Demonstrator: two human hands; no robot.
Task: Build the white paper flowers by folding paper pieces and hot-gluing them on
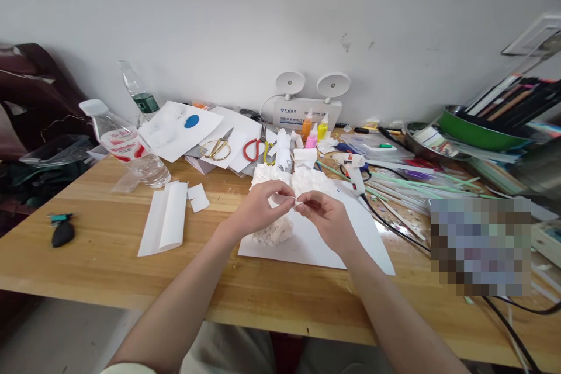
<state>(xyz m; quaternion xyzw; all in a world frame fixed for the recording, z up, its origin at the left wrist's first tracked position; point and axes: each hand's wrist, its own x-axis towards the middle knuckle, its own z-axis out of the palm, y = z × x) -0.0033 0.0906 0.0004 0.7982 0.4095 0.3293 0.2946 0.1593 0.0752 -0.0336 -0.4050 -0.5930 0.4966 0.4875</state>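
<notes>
Fingers [286,188] of the left hand [264,205] and right hand [328,219] nearly meet, pinching a small white scrap [297,203] between them (paper or fluff, I can't tell from here) above the white sheet [315,252], where a fluffy clump [272,234] lies near the left wrist.

The small white piece [297,203] between the left grip [265,204] and right grip [325,217] looks matt. On the near side of the left grip, a white clump [274,233] is rough and fluffy, on a smooth matt paper sheet [315,252]. The table [105,216] around is lightly glossy wood. Beyond the right grip, the glue gun [356,173] is smooth plastic; left of the left grip, the bottle [129,152] is shiny clear plastic.
</notes>
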